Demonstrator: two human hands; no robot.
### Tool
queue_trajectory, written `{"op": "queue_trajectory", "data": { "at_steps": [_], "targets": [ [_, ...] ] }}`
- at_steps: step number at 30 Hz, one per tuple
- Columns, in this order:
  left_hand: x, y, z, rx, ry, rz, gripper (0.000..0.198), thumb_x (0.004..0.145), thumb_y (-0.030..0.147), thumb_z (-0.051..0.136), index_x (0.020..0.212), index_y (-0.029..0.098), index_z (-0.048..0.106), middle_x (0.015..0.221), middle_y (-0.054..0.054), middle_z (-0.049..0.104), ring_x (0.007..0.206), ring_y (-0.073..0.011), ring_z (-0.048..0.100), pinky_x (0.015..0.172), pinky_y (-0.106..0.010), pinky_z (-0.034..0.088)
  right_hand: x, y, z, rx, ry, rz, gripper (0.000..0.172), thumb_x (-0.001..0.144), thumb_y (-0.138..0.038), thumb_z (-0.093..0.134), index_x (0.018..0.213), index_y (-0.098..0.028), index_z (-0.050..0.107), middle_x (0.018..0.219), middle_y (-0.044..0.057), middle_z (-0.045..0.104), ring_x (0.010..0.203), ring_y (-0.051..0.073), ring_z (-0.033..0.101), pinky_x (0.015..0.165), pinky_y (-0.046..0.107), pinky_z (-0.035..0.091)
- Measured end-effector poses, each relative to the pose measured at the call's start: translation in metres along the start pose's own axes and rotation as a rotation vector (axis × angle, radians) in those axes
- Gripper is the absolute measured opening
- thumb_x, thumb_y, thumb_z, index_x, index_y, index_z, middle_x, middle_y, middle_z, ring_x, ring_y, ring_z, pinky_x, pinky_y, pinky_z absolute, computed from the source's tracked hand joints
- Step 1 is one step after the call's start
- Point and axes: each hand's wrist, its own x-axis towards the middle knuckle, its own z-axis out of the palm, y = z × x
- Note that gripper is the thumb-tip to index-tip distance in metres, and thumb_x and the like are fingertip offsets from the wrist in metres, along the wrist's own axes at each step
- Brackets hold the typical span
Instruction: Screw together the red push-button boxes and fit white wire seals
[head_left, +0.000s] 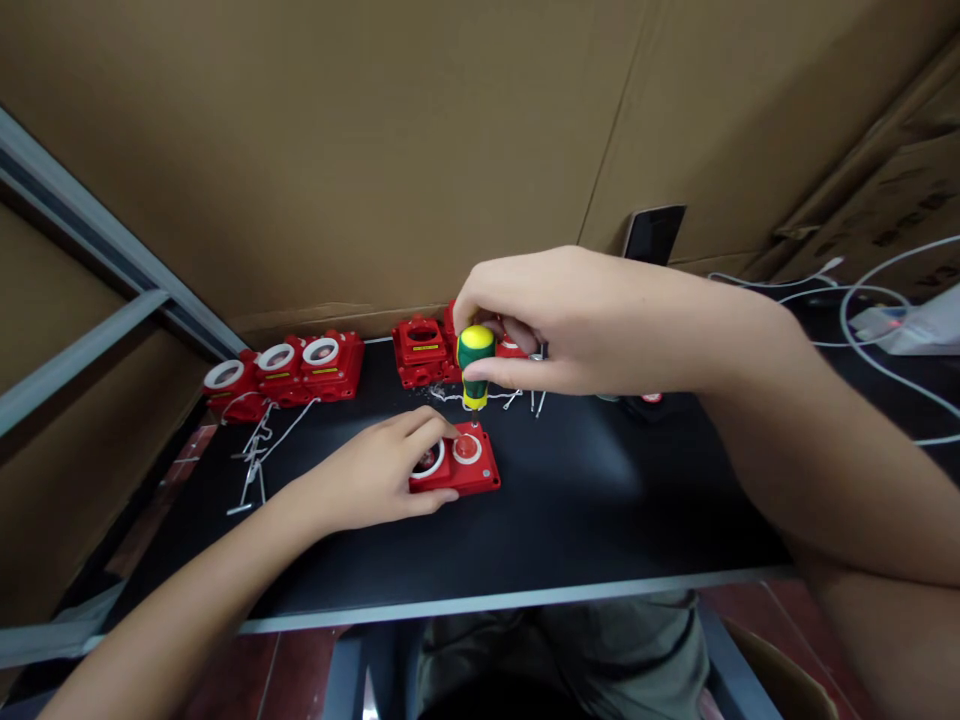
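A red plastic box with two round white-ringed parts on its face lies flat on the black tabletop. My left hand grips its left end, the fingers over the top and the thumb along the front side. In my right hand is a short screwdriver with a green and yellow handle, held upright between thumb and fingers. Its tip meets the far right corner of the box, at a screw there. A second screw shows at the near right corner. My left fingers partly cover the left ring.
Three red boxes with white rings stand at the back left, with metal hammers and white cords in front. More red boxes sit behind my right hand. A phone leans against the cardboard wall. White cables lie at right.
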Motion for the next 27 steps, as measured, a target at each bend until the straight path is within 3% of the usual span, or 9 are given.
{"op": "queue_trajectory", "data": {
  "at_steps": [5, 10, 15, 19, 23, 27],
  "targets": [
    [0.000, 0.000, 0.000, -0.006, 0.003, 0.014, 0.043, 0.105, 0.040, 0.082, 0.143, 0.024, 0.069, 0.147, -0.014, 0.078, 0.130, -0.0364, 0.081, 0.111, -0.051, 0.067, 0.002, -0.003, 0.003, -0.097, 0.039, 0.059, 0.026, 0.108, -0.046, 0.076, 0.116, -0.022, 0.073, 0.096, 0.003, 0.074, 0.077, 0.018, 0.057, 0.071, 0.033, 0.030],
    [-0.001, 0.000, 0.000, 0.018, -0.004, 0.010, 0.044, 0.107, 0.043, 0.083, 0.143, 0.024, 0.067, 0.146, -0.014, 0.078, 0.132, -0.0376, 0.080, 0.112, -0.052, 0.066, 0.010, -0.013, 0.009, -0.279, 0.030, 0.089, 0.045, 0.114, -0.065, 0.065, 0.115, -0.021, 0.075, 0.094, 0.004, 0.074, 0.073, 0.018, 0.052, 0.069, 0.034, 0.023],
    [0.000, 0.002, -0.001, 0.026, -0.006, 0.028, 0.044, 0.107, 0.042, 0.083, 0.143, 0.023, 0.067, 0.145, -0.014, 0.078, 0.133, -0.0381, 0.079, 0.113, -0.053, 0.066, 0.017, -0.023, 0.018, -0.377, 0.016, 0.120, 0.055, 0.119, -0.065, 0.052, 0.106, -0.018, 0.077, 0.085, 0.006, 0.070, 0.072, 0.020, 0.052, 0.072, 0.037, 0.023],
    [0.000, 0.003, -0.001, 0.018, -0.006, 0.006, 0.043, 0.107, 0.041, 0.082, 0.143, 0.024, 0.066, 0.148, -0.013, 0.077, 0.135, -0.0379, 0.079, 0.114, -0.052, 0.066, 0.012, -0.017, 0.022, -0.237, 0.069, 0.117, 0.045, 0.118, -0.059, 0.061, 0.115, -0.017, 0.075, 0.108, 0.010, 0.074, 0.077, 0.019, 0.054, 0.073, 0.036, 0.029],
    [0.001, 0.003, -0.001, 0.021, -0.003, 0.012, 0.041, 0.106, 0.039, 0.082, 0.141, 0.024, 0.066, 0.146, -0.013, 0.077, 0.132, -0.0373, 0.080, 0.111, -0.051, 0.067, 0.006, -0.008, 0.020, 0.064, 0.075, 0.019, 0.026, 0.116, -0.040, 0.066, 0.129, -0.018, 0.071, 0.125, 0.010, 0.076, 0.092, 0.021, 0.063, 0.081, 0.035, 0.043],
    [0.000, 0.003, -0.001, 0.035, -0.002, 0.016, 0.042, 0.106, 0.041, 0.083, 0.141, 0.023, 0.066, 0.142, -0.013, 0.078, 0.126, -0.0362, 0.080, 0.108, -0.050, 0.066, 0.001, -0.003, 0.011, 0.231, 0.017, -0.122, 0.031, 0.114, -0.023, 0.060, 0.142, -0.017, 0.071, 0.134, 0.011, 0.077, 0.103, 0.021, 0.066, 0.086, 0.034, 0.046]
  ]
}}
